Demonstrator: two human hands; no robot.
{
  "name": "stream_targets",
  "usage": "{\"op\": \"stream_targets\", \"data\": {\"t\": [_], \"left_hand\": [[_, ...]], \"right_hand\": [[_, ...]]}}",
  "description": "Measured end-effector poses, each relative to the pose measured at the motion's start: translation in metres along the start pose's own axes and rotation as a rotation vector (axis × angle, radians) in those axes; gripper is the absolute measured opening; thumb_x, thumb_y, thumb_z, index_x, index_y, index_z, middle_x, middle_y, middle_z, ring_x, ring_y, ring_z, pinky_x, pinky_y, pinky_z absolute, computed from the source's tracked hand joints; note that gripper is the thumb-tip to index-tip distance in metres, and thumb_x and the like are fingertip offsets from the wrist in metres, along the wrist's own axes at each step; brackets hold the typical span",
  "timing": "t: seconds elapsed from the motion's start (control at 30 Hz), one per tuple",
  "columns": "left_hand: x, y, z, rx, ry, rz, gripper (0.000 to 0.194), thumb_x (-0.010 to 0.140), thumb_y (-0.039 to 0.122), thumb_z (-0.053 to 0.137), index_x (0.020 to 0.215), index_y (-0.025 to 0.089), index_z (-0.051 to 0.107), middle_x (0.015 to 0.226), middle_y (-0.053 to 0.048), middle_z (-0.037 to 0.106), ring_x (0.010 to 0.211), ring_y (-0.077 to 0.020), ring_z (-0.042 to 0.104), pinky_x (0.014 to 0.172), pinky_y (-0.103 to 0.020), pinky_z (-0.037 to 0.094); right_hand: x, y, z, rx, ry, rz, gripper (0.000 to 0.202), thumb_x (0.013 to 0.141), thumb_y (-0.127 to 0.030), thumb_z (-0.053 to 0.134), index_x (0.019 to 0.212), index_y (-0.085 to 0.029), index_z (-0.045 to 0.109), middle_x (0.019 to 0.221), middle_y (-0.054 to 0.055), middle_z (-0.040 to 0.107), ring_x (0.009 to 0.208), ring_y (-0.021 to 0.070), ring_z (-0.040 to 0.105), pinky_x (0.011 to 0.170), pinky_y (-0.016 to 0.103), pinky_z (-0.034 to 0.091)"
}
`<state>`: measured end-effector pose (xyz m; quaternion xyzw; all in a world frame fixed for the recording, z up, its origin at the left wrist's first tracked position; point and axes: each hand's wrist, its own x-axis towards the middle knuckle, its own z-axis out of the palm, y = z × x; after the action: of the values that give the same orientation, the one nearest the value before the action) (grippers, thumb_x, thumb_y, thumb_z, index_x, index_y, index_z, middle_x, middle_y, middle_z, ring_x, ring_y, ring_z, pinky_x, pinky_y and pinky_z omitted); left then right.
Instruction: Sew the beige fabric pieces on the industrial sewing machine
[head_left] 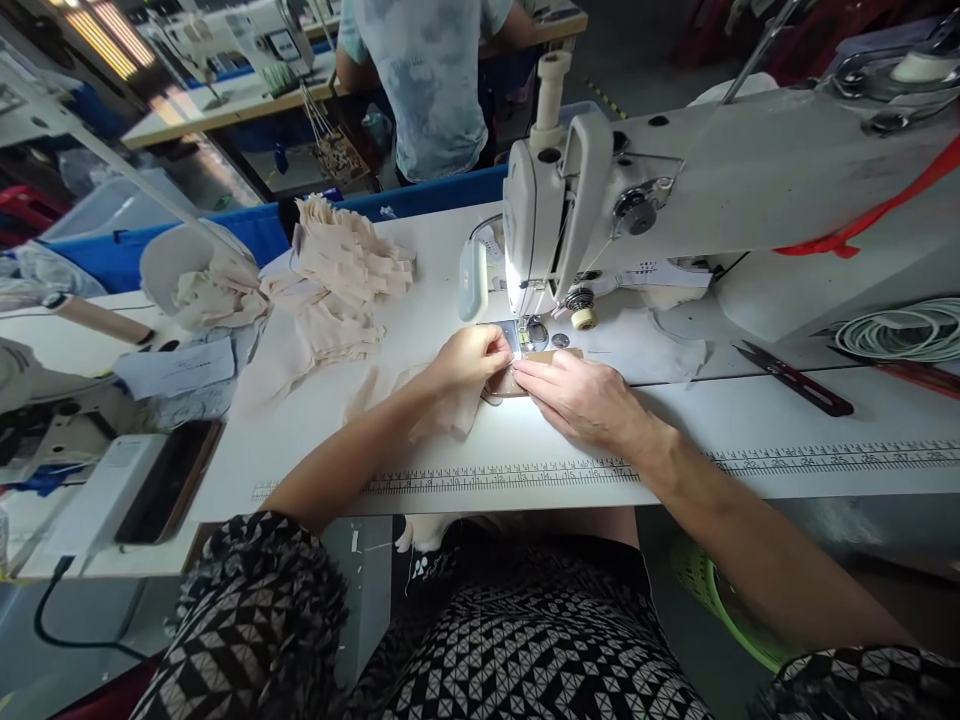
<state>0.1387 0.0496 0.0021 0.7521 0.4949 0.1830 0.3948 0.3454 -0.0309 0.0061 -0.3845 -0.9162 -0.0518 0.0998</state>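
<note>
Just before the presser foot (524, 338) of a sewing machine (712, 170), the person's two hands meet over the counter (750, 425), forearms reaching in from either side of the lap. The left hand (469, 358) arches, wrist raised, its fingers drawn together with the thumb and pinching the edge of a pale cloth (454, 408), which lies on the counter below that hand, near the foot. The right hand (581, 392) lies lower and flatter, back upward, fingers stretched toward the left fingertips and pressed side by side on a brown piece (512, 384); its thumb is hard to make out, so whether it grips anything cannot be told. Both hands cover much of the cloth, and the needle's tip is too small to tell. A green basket (712, 590) is partly hidden by the right forearm. Beyond the counter, a co-worker (427, 90) is cut off by the top edge.
</note>
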Motion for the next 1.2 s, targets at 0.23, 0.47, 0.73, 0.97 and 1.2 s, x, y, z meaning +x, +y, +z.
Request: {"op": "stream_targets", "data": {"t": [0.23,0.47,0.73,0.97,1.2], "left_hand": [[0.002,-0.005,0.003,-0.001,0.009,-0.032,0.014,0.082,0.023,0.067,0.07,0.019,0.061,0.068,0.001,0.068,0.063,-0.0139,0.06,0.061,-0.027,0.043],[0.002,0.006,0.001,0.041,0.013,-0.099,0.018,0.083,0.021,0.069,0.068,0.02,0.061,0.066,0.001,0.068,0.065,-0.0148,0.06,0.062,-0.028,0.04],[0.0,0.009,0.0,0.063,0.0,-0.096,0.013,0.083,0.024,0.066,0.071,0.02,0.062,0.073,0.001,0.07,0.071,-0.0158,0.064,0.065,-0.028,0.044],[-0.004,0.003,0.002,0.388,0.074,0.078,0.009,0.093,0.028,0.064,0.092,0.02,0.068,0.092,-0.004,0.073,0.086,-0.022,0.067,0.072,-0.033,0.05],[-0.042,-0.003,0.024,0.708,0.298,0.637,0.028,0.102,0.012,0.04,0.106,0.013,0.067,0.115,-0.016,0.071,0.104,-0.027,0.066,0.093,-0.042,0.057]], "right_hand": [[-0.004,0.008,-0.004,0.088,0.005,0.189,0.04,0.106,-0.016,0.038,0.113,-0.016,0.078,0.119,0.014,0.078,0.099,0.0273,0.071,0.08,0.039,0.056],[0.0,0.005,-0.004,0.088,-0.07,0.268,0.04,0.106,-0.02,0.039,0.119,-0.016,0.076,0.109,0.015,0.072,0.082,0.0242,0.065,0.069,0.038,0.045],[0.004,0.001,-0.003,0.032,-0.136,0.261,0.047,0.108,-0.024,0.033,0.137,-0.02,0.07,0.11,0.011,0.066,0.076,0.0187,0.053,0.062,0.032,0.035],[0.01,-0.003,-0.001,-0.07,-0.177,0.234,0.042,0.103,-0.02,0.04,0.129,-0.019,0.073,0.111,0.013,0.067,0.079,0.0193,0.052,0.063,0.032,0.028],[0.009,-0.002,0.004,-0.067,-0.101,0.212,0.036,0.105,-0.021,0.041,0.113,-0.017,0.075,0.105,0.013,0.069,0.077,0.019,0.052,0.065,0.033,0.03]]}}
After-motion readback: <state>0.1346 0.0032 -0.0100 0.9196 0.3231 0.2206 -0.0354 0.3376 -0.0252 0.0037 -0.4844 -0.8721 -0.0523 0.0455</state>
